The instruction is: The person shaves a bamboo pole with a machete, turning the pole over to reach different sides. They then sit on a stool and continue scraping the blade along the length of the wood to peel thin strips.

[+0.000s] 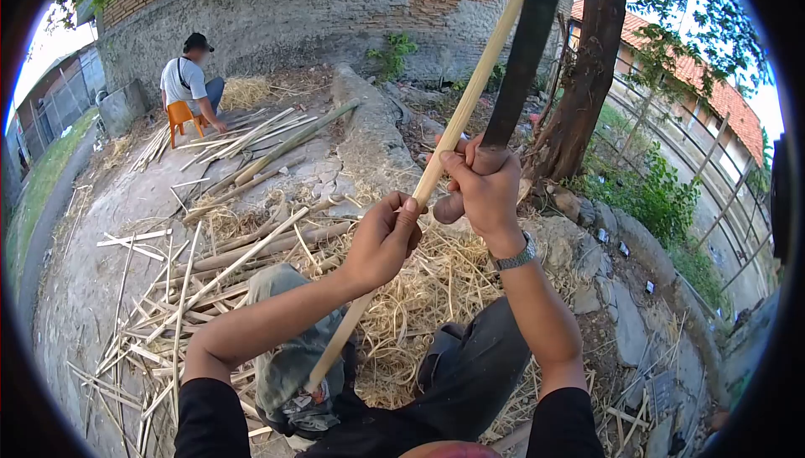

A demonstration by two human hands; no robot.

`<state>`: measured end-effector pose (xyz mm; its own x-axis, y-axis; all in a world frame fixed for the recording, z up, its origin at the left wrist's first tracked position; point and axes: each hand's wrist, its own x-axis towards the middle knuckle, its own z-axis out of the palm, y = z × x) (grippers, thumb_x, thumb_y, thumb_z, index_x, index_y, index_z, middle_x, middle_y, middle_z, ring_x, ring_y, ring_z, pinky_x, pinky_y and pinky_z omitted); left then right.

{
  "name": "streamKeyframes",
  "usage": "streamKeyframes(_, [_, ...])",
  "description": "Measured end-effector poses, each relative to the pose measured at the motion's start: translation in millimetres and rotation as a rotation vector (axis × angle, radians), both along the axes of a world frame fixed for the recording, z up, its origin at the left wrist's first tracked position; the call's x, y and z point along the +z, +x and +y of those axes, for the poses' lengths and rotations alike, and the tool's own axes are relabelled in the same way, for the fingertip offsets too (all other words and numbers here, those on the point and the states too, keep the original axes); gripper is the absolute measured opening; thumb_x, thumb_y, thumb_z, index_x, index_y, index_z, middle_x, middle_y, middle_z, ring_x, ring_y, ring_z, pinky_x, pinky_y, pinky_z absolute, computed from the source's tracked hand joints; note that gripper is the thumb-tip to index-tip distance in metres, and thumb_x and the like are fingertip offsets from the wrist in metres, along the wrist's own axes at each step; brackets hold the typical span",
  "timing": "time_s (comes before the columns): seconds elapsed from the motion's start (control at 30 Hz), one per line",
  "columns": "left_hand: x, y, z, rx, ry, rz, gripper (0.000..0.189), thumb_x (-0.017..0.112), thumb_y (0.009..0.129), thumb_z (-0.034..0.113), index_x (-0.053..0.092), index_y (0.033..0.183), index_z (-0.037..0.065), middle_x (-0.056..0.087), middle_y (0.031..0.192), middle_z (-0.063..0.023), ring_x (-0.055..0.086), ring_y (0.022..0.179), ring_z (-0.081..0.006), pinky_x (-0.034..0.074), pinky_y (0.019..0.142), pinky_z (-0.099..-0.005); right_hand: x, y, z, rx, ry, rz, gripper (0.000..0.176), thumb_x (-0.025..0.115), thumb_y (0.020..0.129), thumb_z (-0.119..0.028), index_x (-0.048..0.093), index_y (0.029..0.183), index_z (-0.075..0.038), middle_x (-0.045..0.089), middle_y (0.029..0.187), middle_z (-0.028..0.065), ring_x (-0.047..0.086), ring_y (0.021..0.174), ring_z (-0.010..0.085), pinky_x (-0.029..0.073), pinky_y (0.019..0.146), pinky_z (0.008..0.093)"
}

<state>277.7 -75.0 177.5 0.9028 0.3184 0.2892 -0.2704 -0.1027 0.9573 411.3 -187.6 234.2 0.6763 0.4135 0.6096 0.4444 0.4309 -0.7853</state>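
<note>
A long pale bamboo strip (471, 93) slants across the middle of the view, from the top down past my knee. My left hand (381, 240) is closed around it, thumb pressed along its face. Just above, my right hand (486, 189) grips the handle of a machete (528, 47), whose dark blade points up beside the strip. The rounded wooden handle end shows below my right fist. My right thumb and a finger also touch the strip. The lower end of the strip passes beneath my left forearm, close to a cloth-covered knee (293, 332).
Curled shavings (402, 315) cover the ground between my legs. Many split strips (180, 299) lie to the left, with bamboo poles (277, 156) beyond. A person (189, 80) sits on an orange stool (182, 116) near the wall. A tree trunk (587, 72) rises at the right.
</note>
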Motion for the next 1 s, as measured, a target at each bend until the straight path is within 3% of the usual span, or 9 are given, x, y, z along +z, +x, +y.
streamKeyframes(0.07, [-6, 15, 16, 0.085, -0.034, -0.012, 0.039, 0.042, 0.113, 0.038, 0.056, 0.096, 0.005, 0.044, 0.060, 0.0038, 0.039, 0.047, -0.0057, 0.032, 0.044, -0.0230, -16, 14, 12, -0.083, -0.054, -0.039, 0.017, 0.079, 0.087, -0.005, 0.068, 0.094, 0.006, 0.077, 0.101, 0.0133, 0.068, 0.063, 0.0099, 0.053, 0.053, 0.0256])
streamKeyframes(0.17, [-26, 34, 44, 0.074, -0.086, 0.082, 0.043, 0.042, 0.112, 0.040, 0.054, 0.088, 0.007, 0.043, 0.060, 0.0039, 0.038, 0.044, -0.0062, 0.029, 0.040, -0.0248, -35, 29, 14, -0.127, -0.132, -0.097, 0.017, 0.077, 0.089, -0.003, 0.063, 0.097, 0.002, 0.075, 0.116, 0.0175, 0.068, 0.072, 0.0090, 0.053, 0.053, 0.0238])
streamKeyframes(0.23, [-36, 37, 49, 0.067, -0.206, 0.112, 0.046, 0.042, 0.112, 0.042, 0.051, 0.081, 0.009, 0.039, 0.057, 0.0041, 0.034, 0.041, -0.0072, 0.024, 0.037, -0.0263, -59, 36, 17, -0.167, -0.253, -0.073, 0.015, 0.075, 0.090, -0.001, 0.060, 0.093, 0.000, 0.070, 0.127, 0.0185, 0.074, 0.085, 0.0153, 0.055, 0.054, 0.0239])
streamKeyframes(0.3, [-55, 39, 58, -0.105, -0.375, 0.146, 0.047, 0.040, 0.112, 0.042, 0.051, 0.081, 0.009, 0.036, 0.054, 0.0033, 0.030, 0.040, -0.0080, 0.022, 0.038, -0.0258, -75, 31, 16, -0.100, -0.087, -0.051, 0.018, 0.072, 0.093, 0.002, 0.055, 0.090, -0.002, 0.063, 0.138, 0.0217, 0.075, 0.103, 0.0250, 0.058, 0.057, 0.0235])
streamKeyframes(0.33, [-65, 42, 64, -0.115, -0.417, 0.207, 0.049, 0.037, 0.113, 0.044, 0.050, 0.083, 0.008, 0.034, 0.051, 0.0023, 0.027, 0.039, -0.0085, 0.020, 0.037, -0.0260, -82, 35, 12, -0.113, -0.088, -0.030, 0.023, 0.073, 0.090, 0.006, 0.065, 0.111, 0.001, 0.068, 0.128, 0.0206, 0.076, 0.090, 0.0183, 0.057, 0.057, 0.0231])
streamKeyframes(0.47, [-86, 45, 77, -0.204, -0.500, 0.211, 0.049, 0.034, 0.113, 0.048, 0.048, 0.087, 0.008, 0.034, 0.050, 0.0011, 0.027, 0.038, -0.0086, 0.021, 0.036, -0.0259, -85, 44, -3, -0.083, -0.094, -0.019, 0.019, 0.069, 0.093, 0.005, 0.054, 0.092, -0.005, 0.066, 0.132, 0.0213, 0.077, 0.093, 0.0253, 0.056, 0.054, 0.0210])
streamKeyframes(0.63, [-97, 53, 80, -0.224, -0.510, 0.220, 0.046, 0.036, 0.113, 0.044, 0.049, 0.087, 0.009, 0.038, 0.047, -0.0001, 0.029, 0.036, -0.0084, 0.023, 0.034, -0.0245, -104, 64, -22, -0.143, -0.298, 0.041, 0.014, 0.066, 0.098, -0.001, 0.054, 0.096, -0.008, 0.066, 0.133, 0.0197, 0.077, 0.093, 0.0201, 0.053, 0.056, 0.0198])
streamKeyframes(0.9, [3, 93, 128, 0.432, 0.470, -0.169, 0.045, 0.049, 0.110, 0.039, 0.061, 0.086, 0.003, 0.048, 0.053, 0.0051, 0.041, 0.043, -0.0041, 0.031, 0.042, -0.0244, -121, 73, -38, -0.126, -0.338, 0.214, 0.014, 0.070, 0.096, -0.003, 0.059, 0.105, -0.003, 0.069, 0.130, 0.0138, 0.076, 0.092, 0.0182, 0.056, 0.056, 0.0235])
streamKeyframes(1.0, [29, 118, 138, 0.474, 0.661, -0.182, 0.042, 0.049, 0.110, 0.040, 0.058, 0.089, 0.006, 0.043, 0.056, 0.0071, 0.037, 0.046, -0.0005, 0.028, 0.042, -0.0214, -123, 72, -40, -0.140, -0.251, 0.234, 0.014, 0.069, 0.097, -0.004, 0.060, 0.107, -0.003, 0.069, 0.129, 0.0138, 0.076, 0.094, 0.0180, 0.057, 0.057, 0.0235])
